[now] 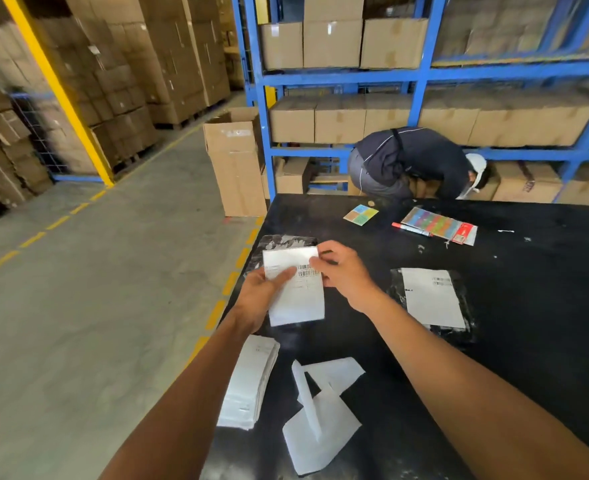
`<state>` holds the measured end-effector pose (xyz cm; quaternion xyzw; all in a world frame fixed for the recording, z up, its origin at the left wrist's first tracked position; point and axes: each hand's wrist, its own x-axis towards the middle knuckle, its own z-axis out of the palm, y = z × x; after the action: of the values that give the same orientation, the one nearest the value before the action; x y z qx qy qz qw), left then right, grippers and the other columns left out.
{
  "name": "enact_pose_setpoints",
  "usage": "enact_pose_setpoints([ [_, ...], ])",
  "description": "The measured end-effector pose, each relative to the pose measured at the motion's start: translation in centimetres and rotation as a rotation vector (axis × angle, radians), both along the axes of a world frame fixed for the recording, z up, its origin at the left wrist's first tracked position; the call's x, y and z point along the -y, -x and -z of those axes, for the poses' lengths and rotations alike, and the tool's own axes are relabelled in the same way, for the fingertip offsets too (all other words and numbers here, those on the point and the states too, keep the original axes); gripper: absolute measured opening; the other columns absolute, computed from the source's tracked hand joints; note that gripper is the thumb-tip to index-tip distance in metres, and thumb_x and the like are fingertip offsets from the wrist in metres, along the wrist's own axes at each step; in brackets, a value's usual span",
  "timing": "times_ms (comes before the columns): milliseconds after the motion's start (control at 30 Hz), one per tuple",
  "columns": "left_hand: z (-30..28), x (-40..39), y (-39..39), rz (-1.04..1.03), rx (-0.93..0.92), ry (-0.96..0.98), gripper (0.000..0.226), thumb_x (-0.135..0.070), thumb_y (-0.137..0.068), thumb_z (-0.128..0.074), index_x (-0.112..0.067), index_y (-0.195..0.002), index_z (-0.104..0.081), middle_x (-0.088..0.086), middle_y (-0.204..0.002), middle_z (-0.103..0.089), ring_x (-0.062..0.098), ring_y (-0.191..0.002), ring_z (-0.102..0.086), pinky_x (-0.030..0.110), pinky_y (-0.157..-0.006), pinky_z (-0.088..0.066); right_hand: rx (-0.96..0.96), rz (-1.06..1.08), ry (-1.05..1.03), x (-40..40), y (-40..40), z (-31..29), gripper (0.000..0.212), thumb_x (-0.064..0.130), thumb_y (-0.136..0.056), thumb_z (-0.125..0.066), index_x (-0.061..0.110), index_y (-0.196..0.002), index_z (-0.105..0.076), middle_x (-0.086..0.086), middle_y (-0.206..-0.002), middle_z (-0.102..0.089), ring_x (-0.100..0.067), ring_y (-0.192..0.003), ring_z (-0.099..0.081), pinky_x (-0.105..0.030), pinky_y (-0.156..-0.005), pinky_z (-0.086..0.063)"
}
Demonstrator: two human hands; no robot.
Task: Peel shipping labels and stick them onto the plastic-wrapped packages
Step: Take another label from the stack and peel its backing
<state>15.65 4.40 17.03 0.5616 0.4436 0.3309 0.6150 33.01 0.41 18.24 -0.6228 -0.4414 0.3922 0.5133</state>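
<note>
A white shipping label [296,296] with a barcode is held above the black table [528,306]. My left hand [261,299] grips its left side, thumb on the face. My right hand [345,275] pinches its upper right edge. Behind the label lies a dark plastic-wrapped package [282,242], partly hidden. A second plastic-wrapped package [466,306] to the right carries a white label [431,296] stuck on top. A stack of white labels [248,382] sits at the table's left edge. Peeled backing sheets [320,417] lie loose near the front.
A red marker [411,230], a coloured sheet [435,223] and a small coloured card [361,214] lie at the table's far side. A person [414,161] crouches behind the table by blue shelving [421,76] full of cardboard boxes. A tall open carton [234,161] stands at the table's corner.
</note>
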Motion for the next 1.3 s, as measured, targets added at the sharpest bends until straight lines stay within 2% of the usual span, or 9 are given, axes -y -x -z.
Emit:
enact_pose_setpoints([
  [100,-1.8,-0.5,-1.2,-0.065,-0.034,-0.090,0.017,-0.028,-0.085,-0.073,-0.022,-0.098,-0.064,0.004,-0.102,-0.071,0.025,-0.088,-0.070,0.041,-0.076,-0.060,0.037,-0.044,-0.008,0.6,-0.5,-1.4,0.009,0.013,-0.092,-0.065,0.017,-0.099,-0.061,-0.004,-0.108,-0.070,-0.017,-0.097,-0.070,-0.033,-0.072,-0.062],
  [233,-2.8,-1.8,-2.2,-0.028,-0.131,-0.173,0.031,-0.025,-0.082,-0.076,-0.013,-0.108,-0.065,0.007,-0.104,-0.070,0.028,-0.091,-0.068,0.042,-0.077,-0.060,0.117,0.028,-0.092,1.3,-0.9,-1.9,0.007,0.016,-0.093,-0.064,0.018,-0.097,-0.060,-0.004,-0.106,-0.070,-0.016,-0.090,-0.071,-0.032,-0.066,-0.062],
  [433,-3.6,-2.7,-3.5,-0.184,-0.124,-0.247,0.031,-0.032,-0.093,-0.062,-0.006,-0.111,-0.063,0.009,-0.102,-0.070,0.020,-0.081,-0.062,0.031,-0.070,-0.049,-0.037,0.005,-0.057,1.7,-1.1,-2.3,0.016,0.015,-0.094,-0.063,0.007,-0.108,-0.061,-0.011,-0.099,-0.072,-0.019,-0.073,-0.072,-0.023,-0.062,-0.059],
  [600,-4.0,-2.3,-3.1,-0.167,-0.143,-0.448,0.032,-0.040,-0.097,-0.051,-0.009,-0.088,-0.056,0.008,-0.079,-0.064,0.015,-0.068,-0.055,0.033,-0.065,-0.047,-0.121,-0.108,-0.064,2.3,-0.8,-2.5,0.020,0.015,-0.095,-0.063,0.002,-0.110,-0.060,-0.012,-0.098,-0.073,-0.020,-0.074,-0.073,-0.027,-0.069,-0.061],
  [700,-4.0,-2.9,-2.2,-0.074,-0.294,-0.538,0.035,-0.044,-0.097,-0.048,-0.012,-0.085,-0.054,0.010,-0.082,-0.067,0.022,-0.071,-0.060,0.040,-0.072,-0.049,-0.108,-0.132,-0.028,2.4,-0.7,-2.6,0.019,0.024,-0.096,-0.060,0.011,-0.110,-0.064,-0.008,-0.100,-0.073,-0.025,-0.080,-0.073,-0.029,-0.072,-0.060],
  [800,-4.2,-3.1,-1.6,0.085,-0.365,-0.478,0.032,-0.040,-0.098,-0.049,-0.010,-0.093,-0.058,0.008,-0.088,-0.069,0.031,-0.083,-0.066,0.045,-0.081,-0.053,-0.108,-0.093,-0.047,2.2,-0.5,-2.6,0.018,0.022,-0.098,-0.056,0.011,-0.105,-0.067,-0.011,-0.098,-0.074,-0.023,-0.075,-0.067,-0.027,-0.066,-0.054],
  [933,-3.9,-3.9,-1.2,0.127,-0.480,-0.548,0.044,-0.057,-0.088,-0.034,-0.024,-0.091,-0.063,0.001,-0.090,-0.066,0.028,-0.097,-0.059,0.057,-0.101,-0.037,-0.020,-0.147,-0.055,2.1,-0.2,-2.5,0.020,0.016,-0.097,-0.058,0.005,-0.111,-0.067,-0.009,-0.096,-0.075,-0.023,-0.071,-0.067,-0.023,-0.058,-0.047],
  [1067,-4.2,-3.6,-1.0,0.156,-0.518,-0.574,0.046,-0.048,-0.094,-0.035,-0.012,-0.096,-0.063,0.006,-0.092,-0.061,0.027,-0.097,-0.055,0.057,-0.098,-0.038,0.041,-0.165,-0.051,2.0,0.0,-2.1,0.022,0.015,-0.096,-0.059,0.004,-0.113,-0.067,-0.010,-0.096,-0.074,-0.021,-0.067,-0.066,-0.022,-0.054,-0.044],
  [1300,-4.1,-3.6,-1.1,0.184,-0.622,-0.690,0.032,-0.048,-0.095,-0.036,-0.031,-0.072,-0.051,-0.013,-0.078,-0.050,0.022,-0.097,-0.051,0.057,-0.098,-0.036,0.014,-0.164,-0.025,1.5,0.3,-1.5,0.021,0.014,-0.095,-0.060,0.003,-0.112,-0.067,-0.010,-0.095,-0.074,-0.019,-0.065,-0.065,-0.023,-0.053,-0.042],
])
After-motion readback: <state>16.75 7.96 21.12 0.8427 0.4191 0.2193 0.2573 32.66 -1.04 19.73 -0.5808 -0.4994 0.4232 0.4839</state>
